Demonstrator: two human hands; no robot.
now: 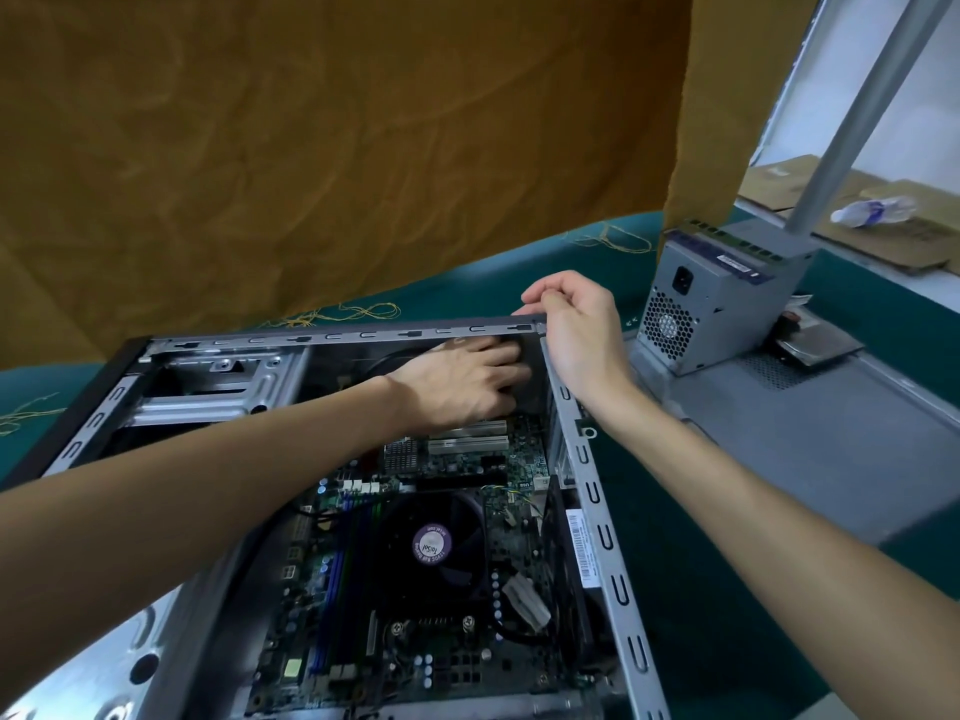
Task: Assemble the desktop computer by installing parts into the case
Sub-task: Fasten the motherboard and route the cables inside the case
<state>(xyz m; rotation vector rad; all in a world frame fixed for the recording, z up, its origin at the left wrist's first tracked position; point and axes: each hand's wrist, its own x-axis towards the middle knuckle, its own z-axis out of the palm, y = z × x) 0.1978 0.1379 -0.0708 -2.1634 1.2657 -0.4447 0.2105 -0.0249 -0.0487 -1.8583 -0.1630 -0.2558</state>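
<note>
Both hands work the far corner of the open case (587, 459): left hand (462, 384) presses a dark fan (527, 374) inside, right hand (576, 324) pinches the rim above, so next I judge it needs fastening.

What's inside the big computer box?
Inside the case sit a green motherboard, a black cooler fan and the left hand. The hand and arm hide what is beneath.

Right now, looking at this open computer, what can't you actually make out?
- Head view: what the left hand touches deep in the case; its fingers cover it.
- Whether the right hand pinches something at the case corner: too small.
- Case's near end: cut off by the bottom edge.
- Power supply label: blurred.
</note>
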